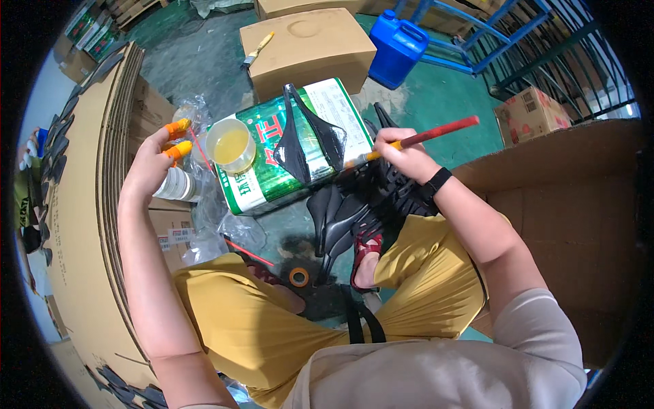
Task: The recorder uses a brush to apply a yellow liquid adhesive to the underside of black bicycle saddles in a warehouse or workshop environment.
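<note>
My right hand (pixel 407 153) is closed around the red handle of a brush (pixel 436 134). The brush's tip is beside a glossy black, wing-shaped piece (pixel 327 136) lying on a green and white rectangular can (pixel 257 198). A second slim black piece (pixel 293 146) lies alongside the first, their narrow ends close together at the far edge. A translucent plastic cup (pixel 234 158) with yellow liquid stands at the can's left end. Left of the cup, my left hand (pixel 144 167) hovers with fingers apart and holds nothing. Orange covers (pixel 178 150) sit on its fingertips.
More black pieces (pixel 340 215) lie heaped by my feet, near a tape roll (pixel 298 276). Ahead stands a cardboard box (pixel 320 51) bearing a flat brush (pixel 259 49), with a blue jerrycan (pixel 397 51) beside it. Flattened cardboard (pixel 88 184) rises left; an open carton (pixel 565 225) is right.
</note>
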The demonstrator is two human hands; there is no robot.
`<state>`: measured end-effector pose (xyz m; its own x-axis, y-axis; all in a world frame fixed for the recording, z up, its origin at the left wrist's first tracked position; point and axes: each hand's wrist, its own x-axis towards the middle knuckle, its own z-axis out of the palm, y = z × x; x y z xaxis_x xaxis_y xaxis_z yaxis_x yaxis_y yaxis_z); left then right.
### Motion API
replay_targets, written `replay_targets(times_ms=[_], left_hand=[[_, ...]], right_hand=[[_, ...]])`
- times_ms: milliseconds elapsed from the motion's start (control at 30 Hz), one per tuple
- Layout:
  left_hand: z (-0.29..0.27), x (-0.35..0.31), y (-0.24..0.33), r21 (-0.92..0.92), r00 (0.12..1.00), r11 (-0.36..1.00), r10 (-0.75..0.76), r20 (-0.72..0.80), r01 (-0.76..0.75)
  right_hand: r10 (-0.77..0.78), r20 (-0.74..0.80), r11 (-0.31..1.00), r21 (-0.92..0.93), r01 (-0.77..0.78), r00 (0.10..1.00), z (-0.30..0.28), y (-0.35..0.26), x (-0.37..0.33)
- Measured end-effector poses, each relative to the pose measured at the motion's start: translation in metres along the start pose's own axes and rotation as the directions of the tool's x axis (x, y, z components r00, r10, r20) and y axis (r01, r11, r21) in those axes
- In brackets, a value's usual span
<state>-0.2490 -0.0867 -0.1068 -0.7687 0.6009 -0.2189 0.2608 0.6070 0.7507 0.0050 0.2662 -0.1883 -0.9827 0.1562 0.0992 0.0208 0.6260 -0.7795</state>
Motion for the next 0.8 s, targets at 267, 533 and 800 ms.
replay_targets(times_ms=[267, 533, 800], left_hand=[[0.003, 0.002, 0.002, -0.017, 1.0, 1.0, 0.013, 0.011, -0.013], [0.003, -0.001, 0.006, -0.017, 1.0, 1.0, -0.006, 0.017, 0.006], [0.004, -0.001, 0.007, -0.008, 1.0, 1.0, -0.013, 0.003, 0.013]], right_hand=[[-0.007, -0.034, 1.0, 0.012, 0.007, 0.999, 0.008, -0.003, -0.006], [0.123, -0.005, 0.99, 0.071, -0.122, 0.992, -0.001, -0.007, -0.006], [-0.022, 0.126, 0.999, 0.034, 0.018, 0.992, -0.002, 0.001, -0.002]])
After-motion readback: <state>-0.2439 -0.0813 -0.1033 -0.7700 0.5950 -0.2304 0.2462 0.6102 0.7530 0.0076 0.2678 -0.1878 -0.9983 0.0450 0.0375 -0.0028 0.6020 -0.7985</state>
